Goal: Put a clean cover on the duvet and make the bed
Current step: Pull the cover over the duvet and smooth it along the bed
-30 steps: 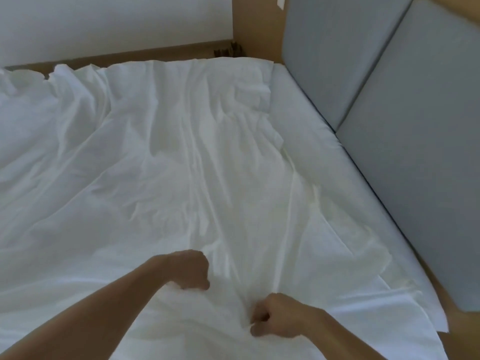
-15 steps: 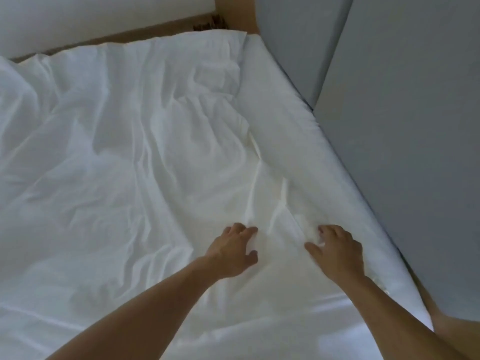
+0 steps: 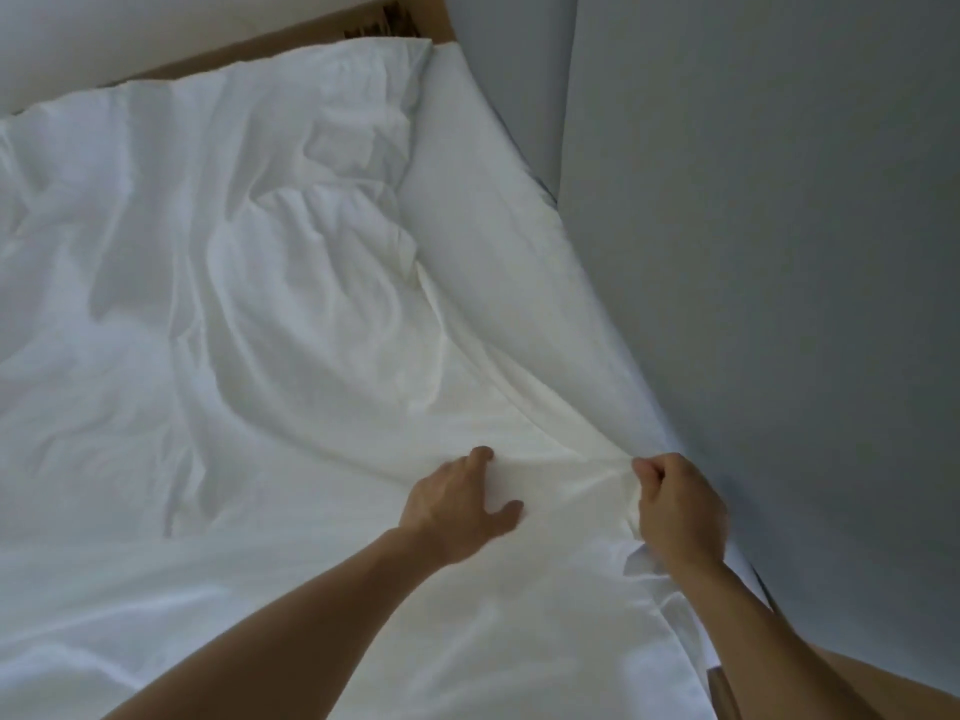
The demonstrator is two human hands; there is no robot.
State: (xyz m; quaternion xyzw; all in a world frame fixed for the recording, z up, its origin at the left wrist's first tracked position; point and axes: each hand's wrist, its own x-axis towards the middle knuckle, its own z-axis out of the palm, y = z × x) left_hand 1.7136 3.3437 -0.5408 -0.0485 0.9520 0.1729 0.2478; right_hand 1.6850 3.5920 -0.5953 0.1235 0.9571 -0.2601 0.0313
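White crumpled fabric duvet cover (image 3: pixel 311 314), likely light and limp, bunched edge gripped by left hand (image 3: pixel 457 506) and right hand (image 3: pixel 678 509).

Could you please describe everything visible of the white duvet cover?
The duvet cover is white, thin-looking cloth, heavily creased, spread wide, with puffier bunching toward the far end. Its right edge lies along the smoother white mattress sheet beside the grey padded panels. Near that edge the left hand grips a fold and the right hand pinches the cloth, with a taut ridge stretched between them.
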